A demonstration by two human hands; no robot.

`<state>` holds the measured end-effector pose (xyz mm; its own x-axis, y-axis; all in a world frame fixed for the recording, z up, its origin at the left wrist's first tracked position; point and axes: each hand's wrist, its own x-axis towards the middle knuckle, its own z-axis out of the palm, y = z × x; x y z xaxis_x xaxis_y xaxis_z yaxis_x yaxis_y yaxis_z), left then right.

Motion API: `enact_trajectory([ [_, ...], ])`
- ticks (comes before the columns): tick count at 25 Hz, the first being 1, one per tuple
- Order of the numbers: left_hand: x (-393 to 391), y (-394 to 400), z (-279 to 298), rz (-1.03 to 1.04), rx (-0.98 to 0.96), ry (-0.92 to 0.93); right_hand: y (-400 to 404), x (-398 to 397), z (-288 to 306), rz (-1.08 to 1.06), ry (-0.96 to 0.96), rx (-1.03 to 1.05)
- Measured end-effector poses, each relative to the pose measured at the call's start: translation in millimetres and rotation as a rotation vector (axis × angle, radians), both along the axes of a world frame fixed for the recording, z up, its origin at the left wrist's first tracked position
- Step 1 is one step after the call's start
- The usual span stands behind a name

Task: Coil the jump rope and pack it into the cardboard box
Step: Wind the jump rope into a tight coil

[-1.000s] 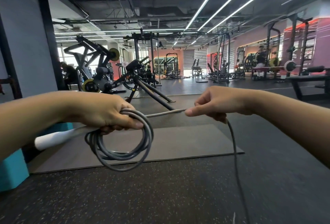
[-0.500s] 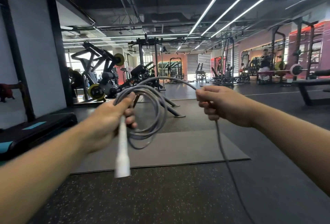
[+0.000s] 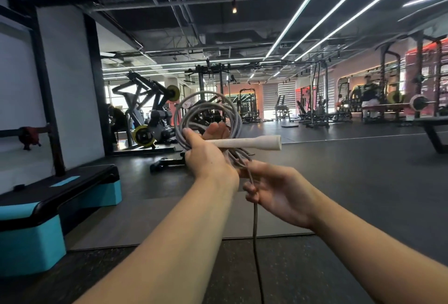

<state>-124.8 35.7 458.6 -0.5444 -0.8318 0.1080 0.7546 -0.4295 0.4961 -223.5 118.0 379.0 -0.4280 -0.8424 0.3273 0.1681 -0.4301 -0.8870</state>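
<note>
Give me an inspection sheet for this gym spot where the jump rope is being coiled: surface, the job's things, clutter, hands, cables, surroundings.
Surface: dark rubber floor with a grey mat ahead.
Job's things: jump rope gathered in several loops, white handle pointing right, loose tail hanging to the floor; cardboard box not seen.
Clutter: teal and black step platform at left.
Hands: left hand grips the coils and handle; right hand pinches the tail just below.
Cables: nothing seen apart from the rope.
Surroundings: weight machines, racks, barbell bench, people in the distance.
</note>
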Motion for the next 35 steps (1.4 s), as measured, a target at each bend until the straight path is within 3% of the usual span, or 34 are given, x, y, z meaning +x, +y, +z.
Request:
enact_trajectory([
  [5, -14, -8, -15, 0.081, -0.119, -0.224, -6, 22, 33, -0.16, 0.207, -0.124],
  [9, -15, 4, -19, 0.033, -0.091, -0.258, -20, 43, 38, -0.304, 0.086, -0.191],
  [12, -16, -1, -28, -0.016, -0.095, -0.332, -32, 47, 40, -0.514, 0.136, -0.077],
  [15, -9, -15, -47, 0.017, -0.239, -0.54, -22, 36, 51, -0.656, 0.348, 0.008],
  [17, 12, -26, -49, 0.26, -0.341, -0.682, -5, 28, 63, -0.637, 0.572, 0.089],
  [18, 23, -30, -45, 0.501, -0.6, -0.731, 2, 26, 69, -0.61, 0.679, 0.154],
  [21, 51, -29, -16, 1.114, -1.825, -0.668, 11, 21, 81, -0.639, 1.025, 0.406],
  [23, 49, -24, 4, 1.189, -2.375, -0.79, 10, 24, 85, -0.655, 1.315, 0.59],
  [25, 44, -19, 9, 1.159, -2.615, -1.105, 8, 28, 84, -0.649, 1.555, 0.717],
  [28, 39, -11, -7, 1.343, -2.591, -1.498, 7, 31, 79, -0.651, 1.521, 0.731],
  [29, 38, -8, -13, 1.264, -2.536, -1.539, 8, 31, 78, -0.634, 1.492, 0.724],
  [32, 28, -10, -17, 0.703, -2.133, -1.397, 10, 33, 81, -0.556, 1.415, 0.717],
  [35, 23, -23, -18, 0.532, -2.093, -1.203, 16, 32, 83, -0.496, 1.335, 0.674],
])
